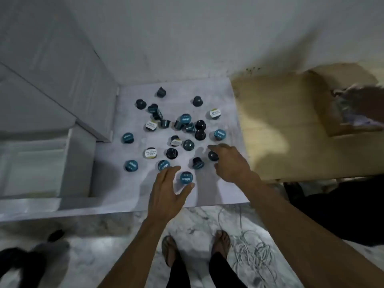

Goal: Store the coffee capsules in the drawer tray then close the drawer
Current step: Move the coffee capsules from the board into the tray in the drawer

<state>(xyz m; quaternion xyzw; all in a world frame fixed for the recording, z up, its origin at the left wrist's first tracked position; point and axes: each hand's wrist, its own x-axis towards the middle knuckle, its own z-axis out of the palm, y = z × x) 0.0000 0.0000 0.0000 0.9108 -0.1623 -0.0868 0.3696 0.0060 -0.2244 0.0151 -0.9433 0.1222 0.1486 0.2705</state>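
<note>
Coffee capsules [174, 138] all lie scattered on the white counter [224, 192]; none is stored yet. My left hand [167, 194] is open around a teal-lidded capsule [186, 177]. My right hand [229, 163] reaches open-fingered over a dark capsule [213, 155]. The drawer tray [33, 169] at left looks empty.

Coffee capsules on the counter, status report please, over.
Left hand open, closing around a teal-lidded capsule. Right hand open, reaching a dark capsule. Drawer tray open, looks empty. Nothing in the way.
</note>
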